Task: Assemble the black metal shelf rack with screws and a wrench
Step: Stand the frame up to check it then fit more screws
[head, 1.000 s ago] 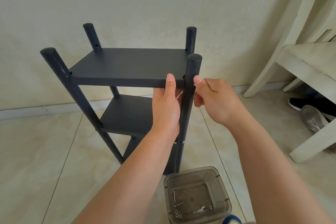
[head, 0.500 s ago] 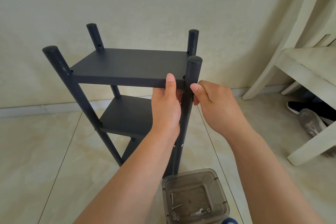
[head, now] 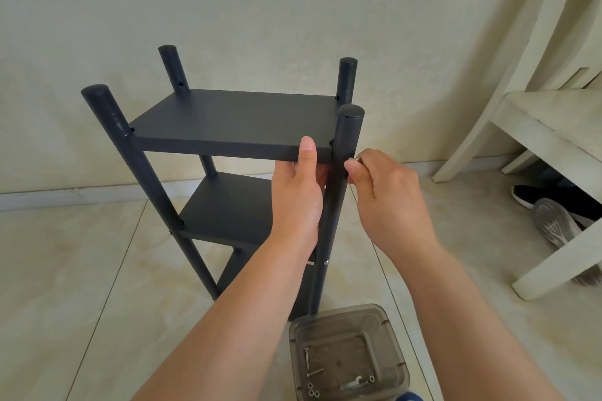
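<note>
Left hand [head: 298, 192] grips top shelf [head: 234, 120] edge; right hand [head: 384, 192] pinches small metal piece, mostly hidden.

Rack [head: 234, 120] before wall; container [head: 350, 355] at its foot; chair [head: 537, 127] right.

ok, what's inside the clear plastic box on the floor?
The clear plastic box holds a few long screws, small nuts or washers and a small wrench. Its bottom right corner is cut off by the frame edge and something blue, so anything there is unseen.
</note>
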